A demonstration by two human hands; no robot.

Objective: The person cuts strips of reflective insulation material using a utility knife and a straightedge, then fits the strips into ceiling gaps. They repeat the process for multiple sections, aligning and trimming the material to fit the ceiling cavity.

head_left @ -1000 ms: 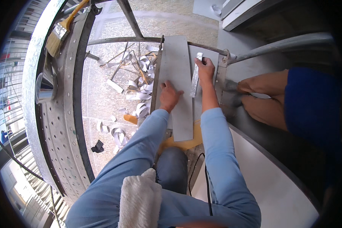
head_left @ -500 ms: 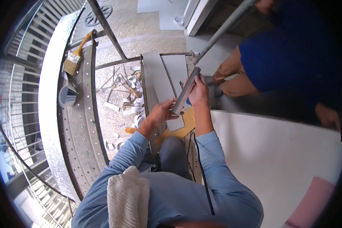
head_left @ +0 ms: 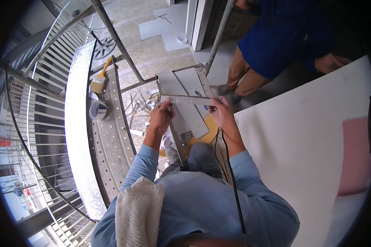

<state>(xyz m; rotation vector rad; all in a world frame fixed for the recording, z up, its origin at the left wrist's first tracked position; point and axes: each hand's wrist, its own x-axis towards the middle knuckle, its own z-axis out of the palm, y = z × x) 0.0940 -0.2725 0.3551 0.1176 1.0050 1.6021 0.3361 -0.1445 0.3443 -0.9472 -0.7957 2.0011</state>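
A narrow grey strip (head_left: pixel 189 99) with a fine mesh-like surface stretches level between my hands. My left hand (head_left: pixel 160 117) pinches its left end, thumb on top. At the other end, my right hand (head_left: pixel 221 111) grips it between thumb and fingers. Below the strip lie pale flat boards (head_left: pixel 193 121) on the scaffold platform, with a yellow sheet (head_left: pixel 212 125) partly under them. A small dark tool (head_left: pixel 198 94) rests just beyond the strip; its kind is unclear.
On the left, a perforated metal plank (head_left: pixel 115 144) carries a paintbrush (head_left: pixel 98 84) and a cup-like container (head_left: pixel 98 110). Scraps (head_left: pixel 137 133) litter the floor below. Scaffold poles (head_left: pixel 121 47) stand ahead. A large white panel (head_left: pixel 284 144) fills the right; a person in blue (head_left: pixel 268 45) stands beyond.
The strip has turned from a steep slant to nearly level. My left hand has moved up to its left end, and my right hand is now at its right end. The view has shifted.
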